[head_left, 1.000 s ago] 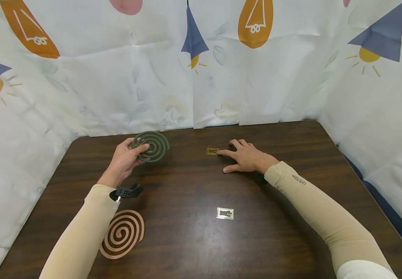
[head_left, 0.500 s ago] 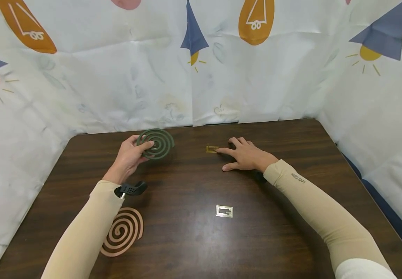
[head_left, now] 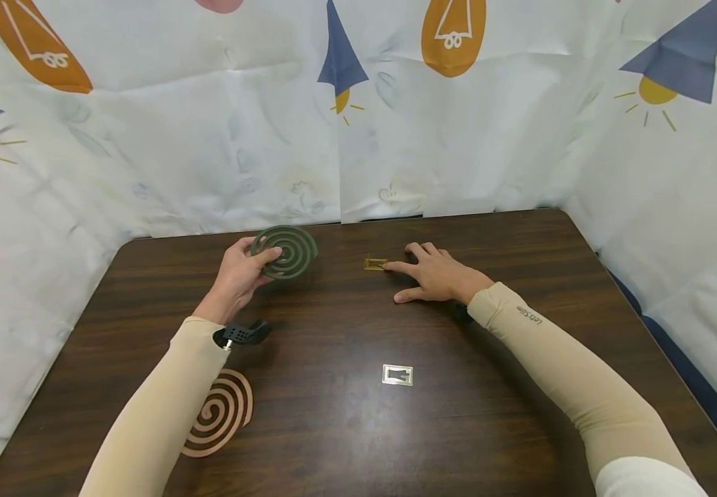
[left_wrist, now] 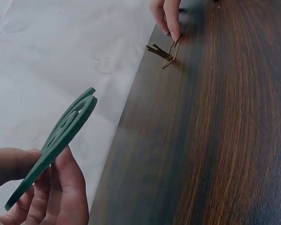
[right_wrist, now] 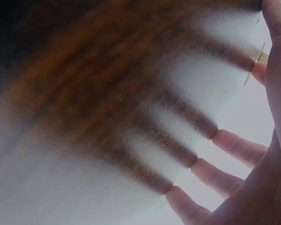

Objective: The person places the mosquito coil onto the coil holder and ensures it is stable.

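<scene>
Holding a green coil in the left hand, pinched between the thumb on one face and the fingers on the other. Raised above the far left part of the dark wooden surface and tilted, as seen nearly edge-on from the left wrist. Touching the end of a gold clip with the index fingertip of the right hand, which is wide, with fingers spread and thumb apart from the clip. Lying near the far edge, to the right of the coil and apart from it, with a narrow tab sticking up from its frame.

Nearer the front, can see a silver plate lying flat, with a cut-out in its middle, well apart from both hands. At the near left, can see a brown coil flat on the surface, partly hidden by the left sleeve. Matched in cream by the right sleeve, printed with small lettering. Worn at the left wrist, a black strap. Backed by a white cloth with printed lamps and bulbs.
</scene>
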A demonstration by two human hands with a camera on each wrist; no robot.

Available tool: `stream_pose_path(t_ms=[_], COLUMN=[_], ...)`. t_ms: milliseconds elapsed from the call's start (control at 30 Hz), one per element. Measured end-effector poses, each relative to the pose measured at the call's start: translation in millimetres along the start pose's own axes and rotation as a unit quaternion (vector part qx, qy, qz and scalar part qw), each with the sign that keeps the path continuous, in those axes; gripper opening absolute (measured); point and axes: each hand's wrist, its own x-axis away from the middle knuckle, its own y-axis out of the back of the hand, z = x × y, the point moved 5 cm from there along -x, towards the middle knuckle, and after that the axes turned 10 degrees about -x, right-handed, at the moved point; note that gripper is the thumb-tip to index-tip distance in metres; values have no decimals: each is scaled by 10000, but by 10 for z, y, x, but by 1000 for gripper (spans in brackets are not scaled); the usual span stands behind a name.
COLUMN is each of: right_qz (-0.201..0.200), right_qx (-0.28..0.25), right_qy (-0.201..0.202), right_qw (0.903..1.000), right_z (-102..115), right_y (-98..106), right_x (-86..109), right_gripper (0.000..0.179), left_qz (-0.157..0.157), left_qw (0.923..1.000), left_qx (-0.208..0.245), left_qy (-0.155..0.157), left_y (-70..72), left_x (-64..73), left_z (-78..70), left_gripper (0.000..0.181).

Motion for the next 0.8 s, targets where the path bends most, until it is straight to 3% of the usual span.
stream_pose_path(t_ms=[800], right_qz=[23], right_qx=[61], right_qy=[35], right_qw=[10000], right_z=[8], right_y=[2], right_x=[-2], right_gripper=[73], left_qz=[-54], left_qw=[9999], left_qx=[109], left_qy=[64], left_y=[-234], left_x=[-92], left_z=[-45], left_gripper=[56])
